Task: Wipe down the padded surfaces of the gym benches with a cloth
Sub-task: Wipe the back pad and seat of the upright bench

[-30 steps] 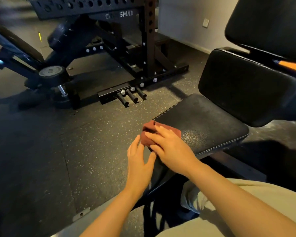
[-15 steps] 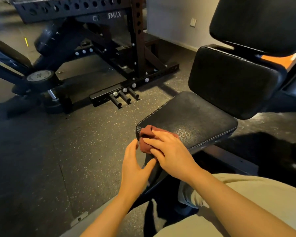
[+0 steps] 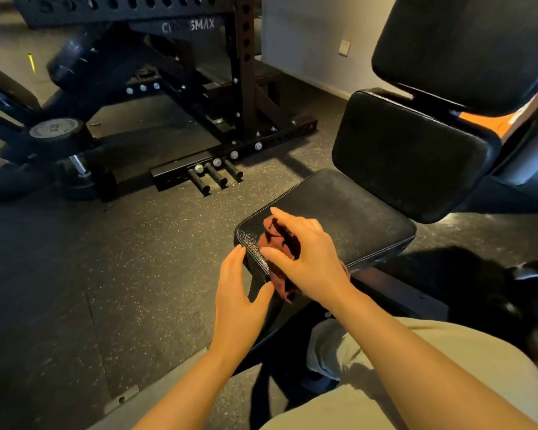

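A black padded bench seat (image 3: 348,212) lies in front of me, with its padded backrest (image 3: 407,153) rising behind it and a second pad (image 3: 466,48) above. My right hand (image 3: 305,256) grips a dark red cloth (image 3: 277,240) at the seat's near left corner, and part of the cloth hangs down over the front edge. My left hand (image 3: 236,293) is flat with straight fingers, its fingertips touching the seat's near left side edge just below the corner.
A black power rack (image 3: 246,88) with storage pegs (image 3: 215,178) stands on the speckled rubber floor to the far left. A dumbbell (image 3: 59,135) and another bench frame sit at the left. A wall with a socket (image 3: 343,48) is behind.
My right hand has gathered the cloth and drawn it back over the seat's front corner; the cloth now hangs over the edge. The left hand stays at the seat's side.
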`<state>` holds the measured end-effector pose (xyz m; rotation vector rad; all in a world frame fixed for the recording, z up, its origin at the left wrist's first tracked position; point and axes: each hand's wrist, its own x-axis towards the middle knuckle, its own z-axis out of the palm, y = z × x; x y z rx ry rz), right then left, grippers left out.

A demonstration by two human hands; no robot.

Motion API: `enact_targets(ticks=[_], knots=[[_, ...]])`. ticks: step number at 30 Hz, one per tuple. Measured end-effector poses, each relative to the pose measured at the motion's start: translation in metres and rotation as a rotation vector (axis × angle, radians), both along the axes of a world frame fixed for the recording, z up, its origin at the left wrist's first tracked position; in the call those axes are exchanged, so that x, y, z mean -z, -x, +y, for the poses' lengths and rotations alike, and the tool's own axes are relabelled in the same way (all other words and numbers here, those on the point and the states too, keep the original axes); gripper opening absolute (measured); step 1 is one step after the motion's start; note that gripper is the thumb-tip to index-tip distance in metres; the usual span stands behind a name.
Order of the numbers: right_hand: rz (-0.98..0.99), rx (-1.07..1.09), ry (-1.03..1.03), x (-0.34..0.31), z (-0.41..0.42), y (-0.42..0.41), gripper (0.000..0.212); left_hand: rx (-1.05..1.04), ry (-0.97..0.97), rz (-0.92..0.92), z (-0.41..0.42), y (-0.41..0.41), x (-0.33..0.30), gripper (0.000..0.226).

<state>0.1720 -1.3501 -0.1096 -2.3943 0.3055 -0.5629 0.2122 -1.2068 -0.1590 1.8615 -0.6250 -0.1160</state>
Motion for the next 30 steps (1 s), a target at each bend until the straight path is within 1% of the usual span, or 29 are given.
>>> enact_targets(ticks=[1,3,4,5,6,7,9,10,11,12,14,16,18,19,23,24,25,27,28,30], knots=[[-0.012,-0.007,0.044,0.003,0.002,-0.001,0.053,0.0,-0.002,0.003,0.001,0.0,0.0,0.066],[0.034,-0.045,0.215,0.014,0.007,-0.003,0.041,-0.009,-0.011,0.001,0.001,0.0,0.0,0.063],[0.071,-0.097,0.282,0.02,0.009,-0.003,0.036,-0.014,-0.015,0.002,0.001,0.0,0.0,0.064],[0.1,-0.158,0.304,0.025,0.006,-0.002,0.033,-0.017,-0.018,0.003,0.001,0.0,0.0,0.065],[0.115,-0.196,0.298,0.025,-0.001,-0.001,0.033,-0.019,-0.017,-0.001,0.0,0.001,0.0,0.067],[0.109,-0.19,0.277,0.025,-0.012,0.0,0.034,-0.015,-0.017,-0.011,0.0,0.001,0.0,0.068],[0.091,-0.041,0.213,0.02,-0.042,0.002,0.043,0.0,-0.025,-0.032,0.0,0.002,0.002,0.071],[0.125,0.063,0.166,0.016,-0.054,0.002,0.048,0.005,-0.04,-0.039,0.0,0.003,0.002,0.073],[0.167,0.133,0.134,0.014,-0.06,0.003,0.051,0.005,-0.057,-0.048,-0.001,0.003,0.003,0.074],[0.184,0.152,0.116,0.013,-0.057,0.002,0.048,0.003,-0.07,-0.054,-0.001,0.004,0.005,0.074],[0.151,0.05,0.118,0.011,-0.029,0.003,0.038,-0.004,-0.075,-0.061,-0.003,0.005,0.007,0.072],[0.126,-0.111,0.126,0.011,0.003,0.011,0.039,0.003,-0.083,-0.051,-0.003,0.006,0.007,0.074],[0.139,-0.173,0.158,0.014,0.007,0.017,0.041,0.021,-0.096,-0.05,-0.002,0.006,0.006,0.08],[0.139,-0.159,0.175,0.015,-0.001,0.018,0.041,0.027,-0.098,-0.06,-0.001,0.005,0.006,0.081],[0.213,0.141,0.248,0.02,-0.051,0.006,0.038,0.01,-0.101,-0.096,0.0,0.002,0.006,0.079],[0.232,0.169,0.256,0.02,-0.052,0.002,0.035,-0.004,-0.097,-0.099,0.0,0.003,0.006,0.078],[0.226,0.155,0.262,0.018,-0.045,-0.001,0.03,-0.012,-0.092,-0.104,-0.001,0.003,0.006,0.078],[0.15,0.01,0.292,0.016,-0.017,0.001,0.021,-0.014,-0.089,-0.102,-0.002,0.003,0.008,0.077],[0.12,-0.075,0.289,0.017,-0.001,0.007,0.022,-0.014,-0.092,-0.098,-0.001,0.003,0.009,0.077],[0.062,-0.173,0.26,0.018,0.016,0.021,0.035,-0.003,-0.104,-0.098,0.0,0.002,0.009,0.078]])
